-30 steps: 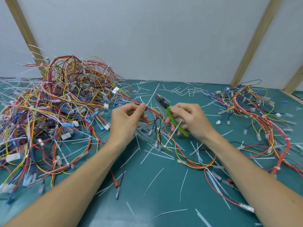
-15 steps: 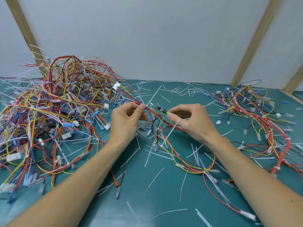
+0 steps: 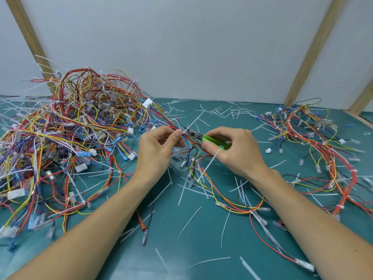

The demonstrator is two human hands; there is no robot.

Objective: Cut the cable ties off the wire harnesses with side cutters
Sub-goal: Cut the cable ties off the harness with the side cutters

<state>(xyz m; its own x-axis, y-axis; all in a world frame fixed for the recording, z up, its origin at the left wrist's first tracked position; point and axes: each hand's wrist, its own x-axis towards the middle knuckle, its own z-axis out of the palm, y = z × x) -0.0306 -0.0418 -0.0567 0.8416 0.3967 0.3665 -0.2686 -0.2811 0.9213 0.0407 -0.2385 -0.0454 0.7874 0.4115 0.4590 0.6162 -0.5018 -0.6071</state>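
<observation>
Cutters point(image 3: 210, 139) clamped in right grip point(image 3: 236, 150) meet wire bundle point(image 3: 186, 141) pinched by left grip point(image 3: 159, 147), right of the harness heap point(image 3: 76, 126).

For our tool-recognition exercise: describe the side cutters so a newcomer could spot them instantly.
Start at the green mat, between the two wire piles. At its middle, the right hand grips the side cutters, their dark tip against the harness pinched by the left hand. Only they have bright green handles.
</observation>
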